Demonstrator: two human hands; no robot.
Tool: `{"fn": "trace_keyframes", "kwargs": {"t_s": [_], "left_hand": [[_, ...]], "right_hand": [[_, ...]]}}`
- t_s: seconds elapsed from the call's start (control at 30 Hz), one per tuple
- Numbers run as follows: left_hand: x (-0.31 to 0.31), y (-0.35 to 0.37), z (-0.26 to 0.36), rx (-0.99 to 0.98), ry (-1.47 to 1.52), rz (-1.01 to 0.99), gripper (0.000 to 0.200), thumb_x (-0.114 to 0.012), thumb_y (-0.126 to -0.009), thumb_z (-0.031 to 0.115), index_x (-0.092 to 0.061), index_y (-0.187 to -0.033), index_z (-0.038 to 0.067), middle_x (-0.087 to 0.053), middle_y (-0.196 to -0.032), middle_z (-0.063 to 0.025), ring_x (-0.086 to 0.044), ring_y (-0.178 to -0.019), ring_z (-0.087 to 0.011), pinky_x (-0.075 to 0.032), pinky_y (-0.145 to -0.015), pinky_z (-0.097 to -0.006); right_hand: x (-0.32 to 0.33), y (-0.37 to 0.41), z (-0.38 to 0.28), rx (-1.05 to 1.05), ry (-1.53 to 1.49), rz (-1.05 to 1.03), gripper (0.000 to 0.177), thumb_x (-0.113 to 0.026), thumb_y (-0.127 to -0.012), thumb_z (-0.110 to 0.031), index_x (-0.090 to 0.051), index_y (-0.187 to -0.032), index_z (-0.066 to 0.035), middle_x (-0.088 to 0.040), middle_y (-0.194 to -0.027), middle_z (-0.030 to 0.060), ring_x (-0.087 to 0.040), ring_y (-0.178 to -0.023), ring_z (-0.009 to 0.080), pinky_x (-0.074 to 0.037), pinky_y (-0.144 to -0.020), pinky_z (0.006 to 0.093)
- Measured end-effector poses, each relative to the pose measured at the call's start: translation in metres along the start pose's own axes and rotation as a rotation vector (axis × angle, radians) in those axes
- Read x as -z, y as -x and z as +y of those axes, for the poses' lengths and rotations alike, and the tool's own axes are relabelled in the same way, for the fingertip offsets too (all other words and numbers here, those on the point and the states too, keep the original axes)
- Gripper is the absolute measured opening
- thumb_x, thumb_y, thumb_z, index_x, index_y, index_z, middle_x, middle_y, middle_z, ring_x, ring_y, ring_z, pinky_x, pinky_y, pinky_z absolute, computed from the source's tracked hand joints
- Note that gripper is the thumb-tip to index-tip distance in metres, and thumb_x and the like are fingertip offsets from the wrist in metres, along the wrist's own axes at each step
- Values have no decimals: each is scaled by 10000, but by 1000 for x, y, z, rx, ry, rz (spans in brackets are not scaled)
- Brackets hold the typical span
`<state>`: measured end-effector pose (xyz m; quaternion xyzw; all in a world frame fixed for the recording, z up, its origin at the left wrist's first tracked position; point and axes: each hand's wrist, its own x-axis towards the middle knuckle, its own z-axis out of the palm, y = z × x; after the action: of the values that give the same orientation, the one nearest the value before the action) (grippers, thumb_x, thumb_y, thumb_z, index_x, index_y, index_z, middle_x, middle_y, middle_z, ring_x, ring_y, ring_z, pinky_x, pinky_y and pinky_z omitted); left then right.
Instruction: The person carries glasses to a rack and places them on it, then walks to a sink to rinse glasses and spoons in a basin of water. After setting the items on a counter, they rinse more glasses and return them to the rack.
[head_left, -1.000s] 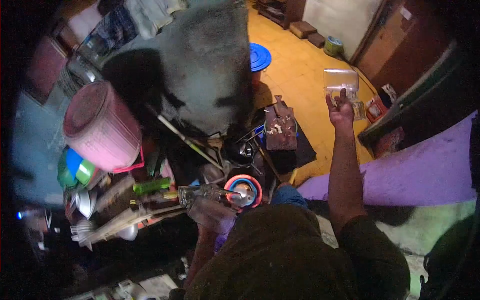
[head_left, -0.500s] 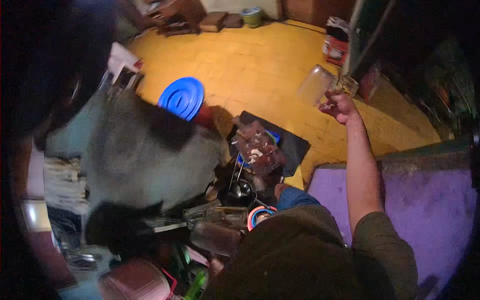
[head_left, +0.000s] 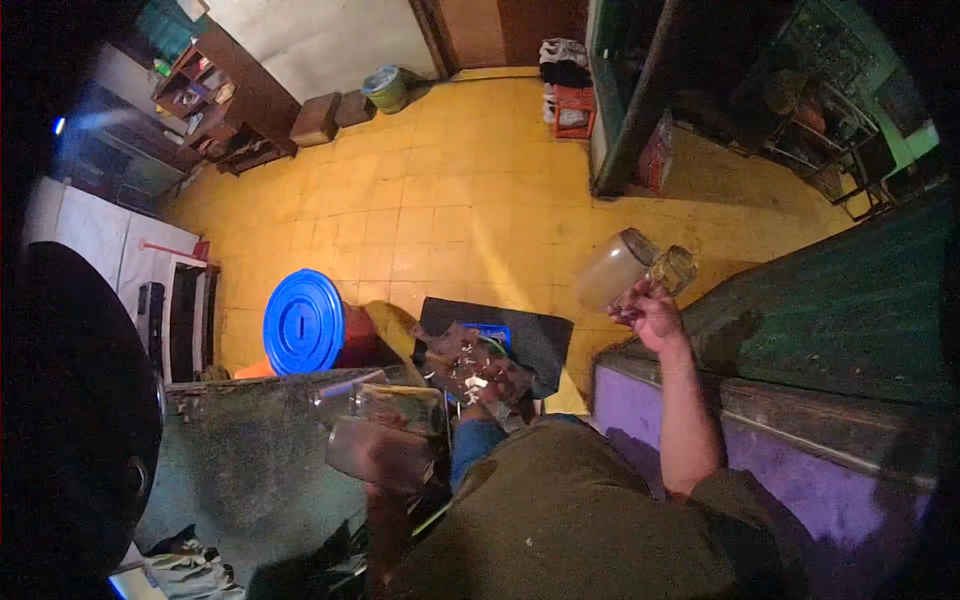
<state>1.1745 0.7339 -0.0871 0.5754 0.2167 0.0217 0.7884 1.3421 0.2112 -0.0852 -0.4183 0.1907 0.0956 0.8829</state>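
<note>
My right hand (head_left: pixel 652 315), fingers curled, holds two clear drinking glasses out over the floor on the right. One tall glass (head_left: pixel 618 268) tilts to the left; a second glass (head_left: pixel 675 270) is turned toward me. At lower left, my left hand (head_left: pixel 382 462) is dim and partly hidden behind clear glassware. It grips a clear glass (head_left: pixel 350 448), and another clear glass (head_left: pixel 400 407) lies just above that one, close to the dark counter.
A blue lid (head_left: pixel 303 322) tops a reddish bucket beyond the counter (head_left: pixel 250 450). By my legs, a brown littered surface (head_left: pixel 468 368) stands over a black mat (head_left: pixel 545 345). A purple ledge wall (head_left: pixel 640 410) runs along my right; a red crate (head_left: pixel 574 112) stands farther off.
My view has swung, bringing the far wall and shelf into sight. My left hand and its glasses show more clearly above the counter. The right hand still holds its glasses.
</note>
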Motion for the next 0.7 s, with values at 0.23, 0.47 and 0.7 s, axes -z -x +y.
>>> {"fn": "trace_keyframes", "kwargs": {"t_s": [0.23,0.47,0.7], "left_hand": [[-7,-69,21,-126,-16,-125,224,-456,-969,279,-501,-1080,90,-552,-988,-57,-571,-857,-197,-523,-744,-367],[-51,-189,-8,-213,-83,-297,213,-445,-974,268,-503,-1070,87,-553,-973,-56,-575,-838,-197,-527,-731,-366],[-195,-371,-75,-341,-443,-399,206,-520,-920,253,-581,-1037,94,-601,-925,-28,-580,-809,-187,-490,-676,-317]], "right_hand": [[-39,1,-16,260,-68,16,135,-704,-815,-92,-572,-822,-118,-650,-800,51,-684,-757,249,-582,-619,380],[-37,-46,-66,622,-46,148,197,-733,-789,-84,-539,-810,-108,-637,-807,54,-661,-744,208,-560,-641,349],[3,-90,-151,757,-106,318,162,-730,-786,-85,-587,-860,-69,-619,-825,31,-622,-774,165,-570,-744,391]]}}
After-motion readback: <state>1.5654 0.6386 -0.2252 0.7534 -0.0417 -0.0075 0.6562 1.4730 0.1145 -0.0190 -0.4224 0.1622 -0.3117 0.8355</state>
